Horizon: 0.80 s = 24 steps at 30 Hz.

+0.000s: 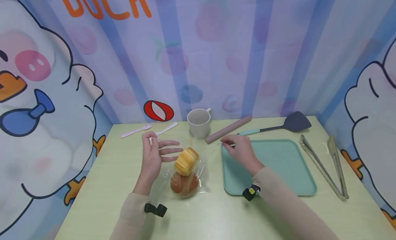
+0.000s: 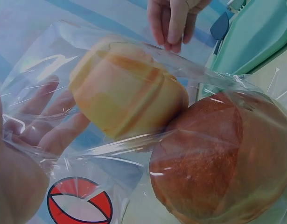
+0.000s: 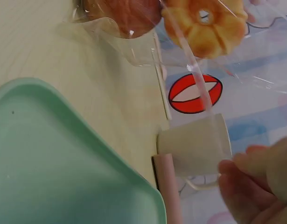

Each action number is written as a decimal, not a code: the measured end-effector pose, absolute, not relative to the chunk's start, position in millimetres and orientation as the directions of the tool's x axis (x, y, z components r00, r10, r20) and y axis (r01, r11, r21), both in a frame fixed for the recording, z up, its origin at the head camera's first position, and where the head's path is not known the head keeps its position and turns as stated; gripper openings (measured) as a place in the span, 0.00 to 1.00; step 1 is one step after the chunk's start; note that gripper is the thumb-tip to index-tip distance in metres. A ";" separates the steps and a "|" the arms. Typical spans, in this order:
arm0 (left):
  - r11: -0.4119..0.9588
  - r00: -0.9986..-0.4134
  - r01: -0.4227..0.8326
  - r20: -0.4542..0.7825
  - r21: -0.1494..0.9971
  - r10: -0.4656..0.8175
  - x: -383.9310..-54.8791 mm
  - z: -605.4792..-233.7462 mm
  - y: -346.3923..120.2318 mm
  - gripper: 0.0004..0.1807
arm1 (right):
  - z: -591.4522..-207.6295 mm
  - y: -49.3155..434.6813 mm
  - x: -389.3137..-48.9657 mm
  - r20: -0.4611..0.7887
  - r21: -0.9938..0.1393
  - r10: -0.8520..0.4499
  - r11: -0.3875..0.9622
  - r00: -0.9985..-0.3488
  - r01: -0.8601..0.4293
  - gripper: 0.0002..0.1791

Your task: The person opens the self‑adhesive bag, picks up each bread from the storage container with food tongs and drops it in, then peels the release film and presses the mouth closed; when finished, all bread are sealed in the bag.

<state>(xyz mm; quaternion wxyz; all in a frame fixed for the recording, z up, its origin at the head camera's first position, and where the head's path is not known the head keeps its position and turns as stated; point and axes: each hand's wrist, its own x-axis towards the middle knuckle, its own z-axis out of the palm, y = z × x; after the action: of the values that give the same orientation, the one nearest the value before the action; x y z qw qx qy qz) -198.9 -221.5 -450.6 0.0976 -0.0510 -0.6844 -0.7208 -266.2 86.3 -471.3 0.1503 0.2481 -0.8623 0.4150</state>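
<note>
A clear plastic bag [image 2: 45, 60] holds a round brown bread roll [image 1: 184, 184] and a yellow ridged bread [image 1: 187, 161]. My left hand [image 1: 151, 156] pinches the bag's edge between thumb and index finger, its other fingers stretched out behind the clear film in the left wrist view. Thumb and fingertips of my right hand [image 1: 242, 149] come together on a thin, see-through strip [image 3: 203, 86], which runs back toward the bag in the right wrist view. That hand hovers over the green tray's [image 1: 281, 167] left back corner.
Behind stand a white mug [image 1: 199, 123] and a pinkish rod [image 1: 229, 129]. A pink plastic fork [image 1: 136, 131] and a white utensil [image 1: 167, 129] lie back left. A dark-headed spatula [image 1: 295, 122] and metal tongs [image 1: 325, 171] lie right. A printed curtain [image 1: 216, 61] closes off the back.
</note>
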 end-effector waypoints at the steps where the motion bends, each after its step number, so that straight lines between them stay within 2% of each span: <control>1: -0.042 -0.976 0.210 0.207 0.977 -0.070 -198.7 -450.6 -221.1 0.20 | -472.9 84.0 -266.4 0.423 -0.647 -0.355 0.526 -0.834 -0.552 0.08; 6: -0.055 -0.977 0.210 0.206 0.976 -0.059 -198.7 -451.5 -219.5 0.21 | -475.7 78.0 -265.7 0.255 -0.641 -0.541 0.525 -0.801 -0.559 0.17; 13: -0.058 -0.977 0.211 0.208 0.976 -0.050 -198.5 -451.0 -219.5 0.21 | -476.8 73.5 -267.4 0.111 -0.701 -0.646 0.488 -0.755 -0.520 0.23; 17: -0.054 -0.977 0.211 0.209 0.976 -0.051 -198.4 -449.6 -222.2 0.19 | -479.1 74.7 -267.9 0.059 -0.639 -0.706 0.517 -0.706 -0.570 0.19; 24: -0.053 -0.974 0.219 0.215 0.974 -0.073 -196.7 -448.9 -229.0 0.18 | -484.0 75.7 -268.0 0.087 -0.577 -0.796 0.450 -0.599 -0.682 0.07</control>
<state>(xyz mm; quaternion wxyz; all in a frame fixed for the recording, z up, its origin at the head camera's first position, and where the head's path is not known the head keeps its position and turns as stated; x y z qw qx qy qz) -196.7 -229.0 -448.9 0.1008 -0.0535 -0.6806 -0.7237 -268.0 75.7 -484.0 -0.0984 0.4366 -0.8459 0.2900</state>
